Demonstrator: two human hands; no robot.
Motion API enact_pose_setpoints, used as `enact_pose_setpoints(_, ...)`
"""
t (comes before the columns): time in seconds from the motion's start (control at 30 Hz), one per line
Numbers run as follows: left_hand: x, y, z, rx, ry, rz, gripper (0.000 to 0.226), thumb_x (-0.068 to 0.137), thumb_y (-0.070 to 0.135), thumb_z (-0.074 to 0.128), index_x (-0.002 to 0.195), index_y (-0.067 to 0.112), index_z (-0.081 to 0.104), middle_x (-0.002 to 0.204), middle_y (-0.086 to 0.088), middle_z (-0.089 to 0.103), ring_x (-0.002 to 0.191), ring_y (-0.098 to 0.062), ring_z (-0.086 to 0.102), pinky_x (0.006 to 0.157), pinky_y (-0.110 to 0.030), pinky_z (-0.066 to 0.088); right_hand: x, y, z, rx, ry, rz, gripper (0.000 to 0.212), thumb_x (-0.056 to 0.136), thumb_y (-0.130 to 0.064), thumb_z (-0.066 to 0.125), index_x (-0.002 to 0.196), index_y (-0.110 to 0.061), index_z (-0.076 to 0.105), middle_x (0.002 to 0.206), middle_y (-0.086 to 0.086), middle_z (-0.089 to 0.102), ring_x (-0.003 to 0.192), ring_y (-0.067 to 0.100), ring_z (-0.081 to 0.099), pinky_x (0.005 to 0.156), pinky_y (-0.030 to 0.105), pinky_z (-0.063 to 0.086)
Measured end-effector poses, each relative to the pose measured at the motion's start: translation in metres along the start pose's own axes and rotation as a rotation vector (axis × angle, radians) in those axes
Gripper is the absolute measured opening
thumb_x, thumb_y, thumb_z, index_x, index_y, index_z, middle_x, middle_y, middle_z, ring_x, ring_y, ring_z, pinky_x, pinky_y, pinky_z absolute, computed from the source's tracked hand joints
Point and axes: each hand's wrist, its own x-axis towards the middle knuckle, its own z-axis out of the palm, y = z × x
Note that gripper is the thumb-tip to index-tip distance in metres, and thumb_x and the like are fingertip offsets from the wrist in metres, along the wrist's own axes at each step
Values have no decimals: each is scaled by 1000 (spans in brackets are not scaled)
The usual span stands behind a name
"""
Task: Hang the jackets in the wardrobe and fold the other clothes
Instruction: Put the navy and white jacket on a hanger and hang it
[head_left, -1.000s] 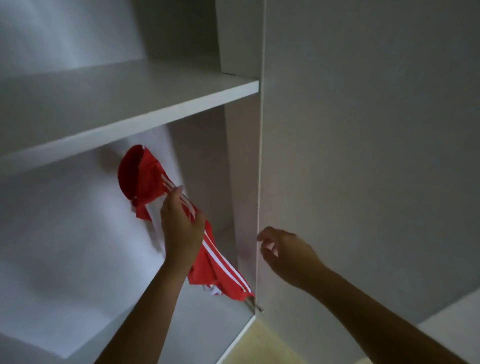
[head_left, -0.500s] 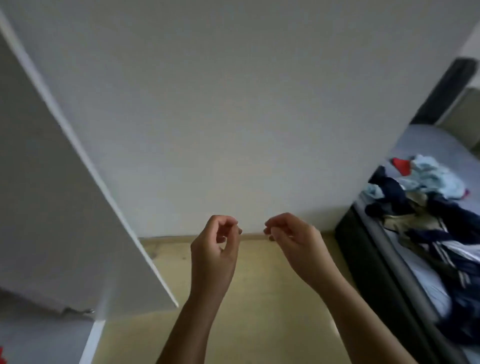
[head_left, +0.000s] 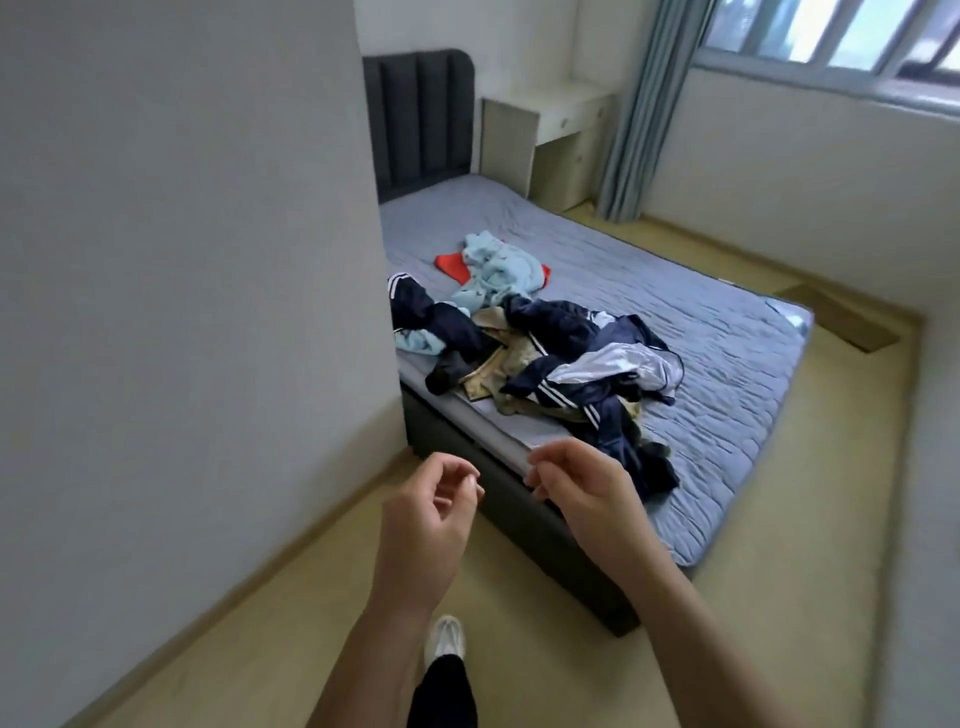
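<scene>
Both hands empty: left hand (head_left: 431, 525) and right hand (head_left: 587, 499) are up side by side, near each other but not touching, fingers loosely curled, gripping nothing. Work is the tangled heap of loose clothes (head_left: 530, 353) on the near-left part of the bed: navy track jacket with white stripes and silvery lining (head_left: 597, 364) on top, second navy striped piece (head_left: 415, 306) by the left edge, pale blue fleece garment (head_left: 498, 270) behind, flat red garment (head_left: 451, 262) under it, olive-khaki crumpled piece (head_left: 511, 358) in the middle. Heap is well short of reach, so I'd say next step is walk up and pick one. Risk: items are interlocked and the navy fabric trails to the mattress's near edge, so yanking one jacket likely drags the rest onto the pale yellow floor (head_left: 291, 597). Lift from the collar and shake free first. Grey quilted mattress (head_left: 727, 338) on a dark frame, padded dark grey headboard (head_left: 421, 114) behind. Outward: beige desk (head_left: 550, 130), blue-grey curtain (head_left: 639, 104), window (head_left: 831, 36). White flat panel (head_left: 182, 260) fills the left and hides the heap's left end. Wardrobe interior not in view. Path to the bed looks unobstructed.
</scene>
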Motion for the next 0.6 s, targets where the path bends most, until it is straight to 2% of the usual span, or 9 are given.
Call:
enact_pose_setpoints(0.07, 49, -11, 31, -21, -81, 15, 17, 89, 18, 59, 82, 34, 60, 76, 19, 66, 71, -4, 64, 61, -6, 44, 43, 18, -17, 4, 71, 31, 21, 93, -4, 54, 89, -20, 67, 76, -1, 69, 72, 10, 64, 70, 20, 52)
enact_pose_setpoints(0.33, 248, -41, 127, 8, -379, 75, 14, 89, 23, 59, 84, 36, 59, 75, 14, 67, 70, -4, 62, 60, -10, 46, 197, 66, -73, -38, 207, 222, 19, 94, -15, 55, 89, -30, 65, 79, -10, 70, 73, 4, 64, 68, 17, 52)
enact_pose_setpoints(0.47, 302, -55, 170, 44, -530, 43, 15, 89, 21, 60, 83, 34, 59, 77, 15, 67, 72, -3, 63, 63, -11, 47, 244, 92, -95, -48, 214, 312, 19, 94, -14, 53, 88, -29, 65, 78, -8, 69, 73, 8, 64, 68, 22, 51)
enact_pose_setpoints(0.6, 341, -76, 213, 44, -557, -59, 19, 88, 15, 61, 77, 30, 61, 74, 13, 69, 70, -5, 62, 67, -14, 46, 295, 126, -120, -69, 187, 372, 19, 92, -11, 54, 87, -25, 66, 78, -6, 70, 75, 14, 64, 67, 20, 50)
